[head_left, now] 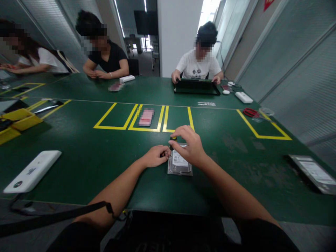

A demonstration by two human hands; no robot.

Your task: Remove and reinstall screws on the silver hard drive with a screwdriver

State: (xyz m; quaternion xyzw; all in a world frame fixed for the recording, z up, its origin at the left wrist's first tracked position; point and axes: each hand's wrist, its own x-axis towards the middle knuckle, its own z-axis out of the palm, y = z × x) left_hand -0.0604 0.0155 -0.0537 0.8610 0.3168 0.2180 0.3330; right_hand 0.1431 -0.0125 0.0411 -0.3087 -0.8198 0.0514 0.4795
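Observation:
A silver hard drive with a white label (pixel 180 161) lies flat on the green table in front of me. My right hand (pixel 189 144) is over its upper right part, thumb and fingers curled around a small black and yellow tool (pixel 172 140) that stands upright at the drive's upper left corner. Close to the drive's left edge rests my left hand (pixel 156 156), its fingers curled in near the foot of the tool. Whether those fingers hold anything is too small to tell.
Another drive (pixel 316 173) lies far right, a white power bank (pixel 33 171) left, beside yellow bins (pixel 22 120). A pink object (pixel 146 117) sits within yellow tape. Red-handled pliers (pixel 250 112) lie at right. Across the table, a person holds a black panel (pixel 196 87); two others sit left.

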